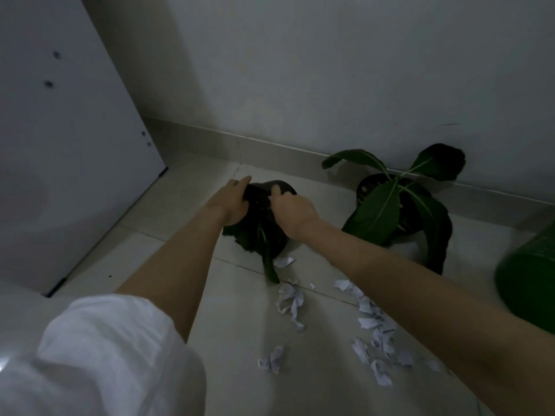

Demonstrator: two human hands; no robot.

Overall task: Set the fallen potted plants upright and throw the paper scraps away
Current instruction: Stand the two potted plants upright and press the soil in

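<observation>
Black fallen pot (270,211) lies on the tile floor (168,235) near the wall; your left hand (232,202) and right hand (292,210) both clasp it. Second plant (393,205) stands upright. Paper scraps (372,322) remain scattered, green bin (528,280) waits right

Likely a room corner in a home, dimly lit. Pale tiled floor (168,211) meeting a plain wall (330,70) with a low skirting board (270,148) at the far side. White cabinet panel (60,145) on the left. Leafy potted plants (393,211) near the wall, paper scraps (372,322) strewn nearer, green bin (528,280) at right.
</observation>
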